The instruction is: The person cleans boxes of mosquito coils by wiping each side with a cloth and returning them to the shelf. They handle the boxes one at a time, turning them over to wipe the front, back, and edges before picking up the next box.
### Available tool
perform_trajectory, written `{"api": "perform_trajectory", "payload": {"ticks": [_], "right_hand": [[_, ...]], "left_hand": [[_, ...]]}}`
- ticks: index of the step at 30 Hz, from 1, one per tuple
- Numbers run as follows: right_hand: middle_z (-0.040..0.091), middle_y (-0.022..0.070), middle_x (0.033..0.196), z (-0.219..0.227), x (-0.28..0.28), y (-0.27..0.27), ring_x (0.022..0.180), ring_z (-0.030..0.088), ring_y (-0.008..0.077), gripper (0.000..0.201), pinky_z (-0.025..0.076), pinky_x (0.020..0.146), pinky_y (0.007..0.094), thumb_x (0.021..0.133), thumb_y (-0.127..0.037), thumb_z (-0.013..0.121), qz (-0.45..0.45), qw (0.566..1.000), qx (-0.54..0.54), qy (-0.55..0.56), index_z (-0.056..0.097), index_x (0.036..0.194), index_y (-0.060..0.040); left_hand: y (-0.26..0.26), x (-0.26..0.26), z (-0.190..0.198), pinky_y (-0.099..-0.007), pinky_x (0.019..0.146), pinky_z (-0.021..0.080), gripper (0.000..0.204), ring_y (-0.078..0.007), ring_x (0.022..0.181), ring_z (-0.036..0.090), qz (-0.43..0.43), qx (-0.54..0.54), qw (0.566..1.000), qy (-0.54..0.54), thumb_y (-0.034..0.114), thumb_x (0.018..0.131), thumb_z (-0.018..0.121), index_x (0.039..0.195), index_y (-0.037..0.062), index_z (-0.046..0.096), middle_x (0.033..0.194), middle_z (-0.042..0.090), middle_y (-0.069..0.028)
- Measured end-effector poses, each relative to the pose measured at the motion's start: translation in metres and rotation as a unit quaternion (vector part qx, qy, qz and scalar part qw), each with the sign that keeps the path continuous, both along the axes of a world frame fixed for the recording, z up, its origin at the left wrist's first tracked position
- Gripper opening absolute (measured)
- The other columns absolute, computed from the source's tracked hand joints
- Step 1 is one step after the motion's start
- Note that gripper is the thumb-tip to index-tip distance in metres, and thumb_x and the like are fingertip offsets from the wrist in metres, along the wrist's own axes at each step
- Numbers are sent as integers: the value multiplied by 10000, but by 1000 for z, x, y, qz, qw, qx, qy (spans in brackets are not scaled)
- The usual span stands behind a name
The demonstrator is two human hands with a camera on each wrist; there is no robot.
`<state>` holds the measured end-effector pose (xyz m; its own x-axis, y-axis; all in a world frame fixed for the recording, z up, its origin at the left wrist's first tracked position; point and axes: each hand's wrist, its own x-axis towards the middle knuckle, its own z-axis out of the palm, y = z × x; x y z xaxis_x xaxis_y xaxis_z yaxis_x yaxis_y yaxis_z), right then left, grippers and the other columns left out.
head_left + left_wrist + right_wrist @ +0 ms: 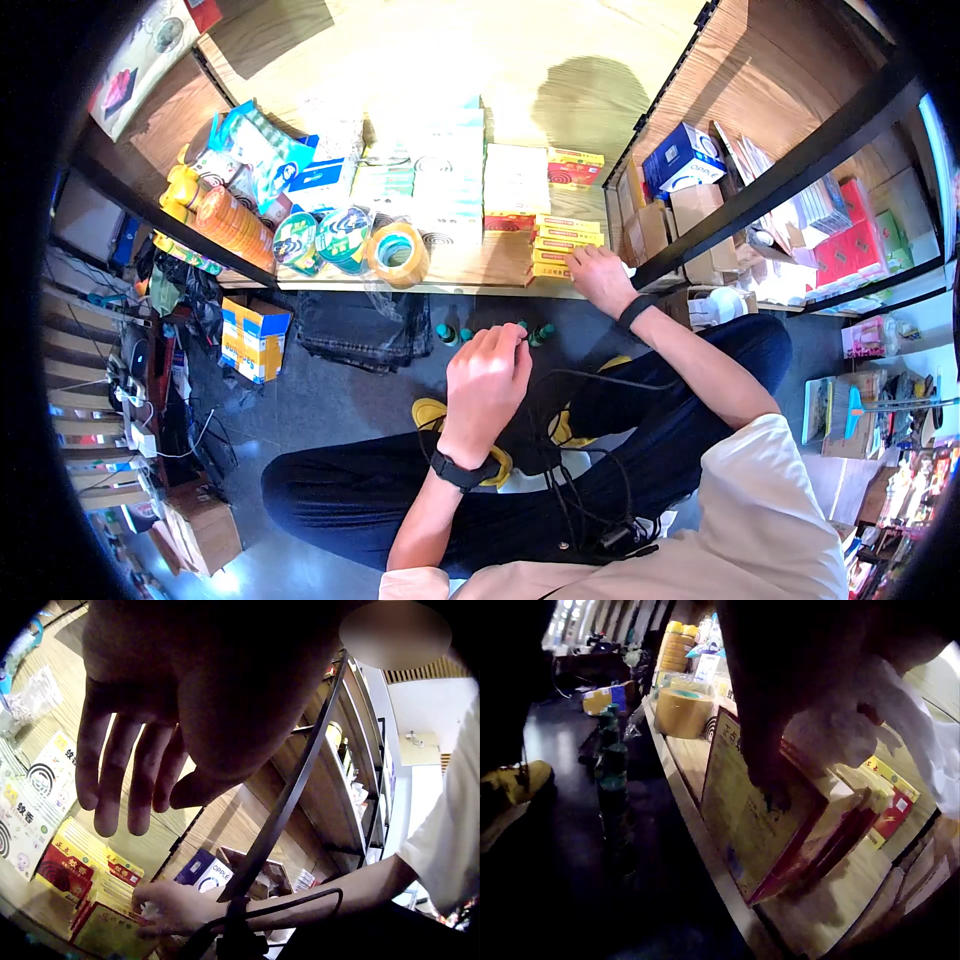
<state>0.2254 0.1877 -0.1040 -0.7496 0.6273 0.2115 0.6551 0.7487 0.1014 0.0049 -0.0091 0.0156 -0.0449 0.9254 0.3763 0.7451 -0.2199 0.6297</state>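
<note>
My right hand is at a row of thin yellow-and-red mosquito coil boxes by the shelf's front edge. It holds a crumpled white tissue, and a fingertip meets the broad face of the front box. The boxes stand on edge, packed face to face. My left hand hangs in the air before the shelf with nothing in it; its fingers droop loosely in the left wrist view. Beneath it, several green-capped bottles stand on the floor.
Rolls of tape and stacked white coil boxes fill the shelf leftward. A black metal post rises right of my right hand. Yellow shoes and dangling black cables lie below my hands.
</note>
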Motion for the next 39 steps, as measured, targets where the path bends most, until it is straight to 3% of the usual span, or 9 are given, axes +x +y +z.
{"api": "perform_trajectory", "payload": {"ticks": [8, 10, 13, 16, 22, 28, 35, 38, 39], "right_hand": [[681, 89, 879, 13, 2, 5, 910, 671, 277, 165, 534, 823, 423, 769, -225, 748, 52, 998, -33, -21, 678, 785, -77], [708, 115, 892, 47, 2, 19, 912, 698, 311, 215, 554, 810, 441, 767, -258, 789, 2, 991, -100, -92, 728, 853, -71], [728, 146, 953, 123, 8, 38, 952, 712, 336, 245, 566, 827, 452, 800, -281, 794, -88, 983, -159, -26, 768, 964, -101], [718, 166, 1026, 147, 17, 74, 986, 701, 362, 291, 560, 842, 466, 815, -270, 783, -152, 979, -120, 65, 753, 1022, -67], [672, 187, 1112, 92, 6, 121, 1042, 691, 392, 177, 595, 832, 482, 842, -75, 690, -263, 964, 20, 34, 688, 1006, -10], [727, 246, 1119, 19, 20, 158, 1073, 708, 412, 215, 588, 900, 497, 912, -105, 613, -390, 911, -132, 18, 754, 1049, -18], [706, 290, 1121, -12, 31, 163, 1089, 684, 446, 247, 576, 906, 505, 947, -133, 593, -308, 928, -202, -54, 729, 1072, 31], [713, 296, 1063, -11, 36, 176, 1046, 695, 442, 270, 576, 901, 508, 800, -116, 717, -252, 940, -218, -73, 703, 1008, 57], [722, 291, 1060, -44, 55, 210, 1035, 713, 410, 423, 583, 905, 478, 734, -217, 808, -216, 944, -217, -126, 721, 1047, 53]], "left_hand": [[-2, -1, 4, -401, 712, 559, 115, -304, 812, 698, -4, 0, 1000, 10, 29, 864, 695, 966, 46, 643, 863, 688, -106], [-2, -2, 8, -401, 713, 559, 115, -303, 814, 698, -2, -4, 1000, 4, 29, 864, 694, 965, 46, 643, 859, 688, -105], [-3, -5, 11, -400, 713, 559, 113, -302, 810, 697, 8, 16, 1000, 3, 30, 863, 693, 960, 49, 639, 855, 688, -104], [-1, -7, 13, -404, 708, 558, 104, -303, 808, 695, 7, 23, 1000, 1, 35, 866, 690, 953, 51, 635, 858, 690, -103], [-6, -12, 10, -414, 709, 554, 100, -310, 807, 692, 5, 5, 1000, 5, 45, 869, 690, 948, 52, 629, 859, 689, -107], [-6, -15, 14, -423, 708, 551, 104, -319, 806, 687, 4, 9, 1000, 0, 40, 868, 689, 952, 53, 629, 849, 681, -116], [1, -13, 5, -411, 692, 548, 105, -312, 784, 680, -6, 8, 1000, 4, 45, 868, 694, 951, 50, 630, 829, 670, -116], [2, -11, 3, -410, 691, 547, 102, -312, 787, 680, -11, -6, 1000, 7, 47, 871, 693, 953, 46, 632, 832, 670, -116], [3, -11, 4, -411, 691, 547, 101, -314, 792, 680, -12, -16, 1000, 7, 47, 872, 692, 954, 45, 633, 835, 671, -116]]}}
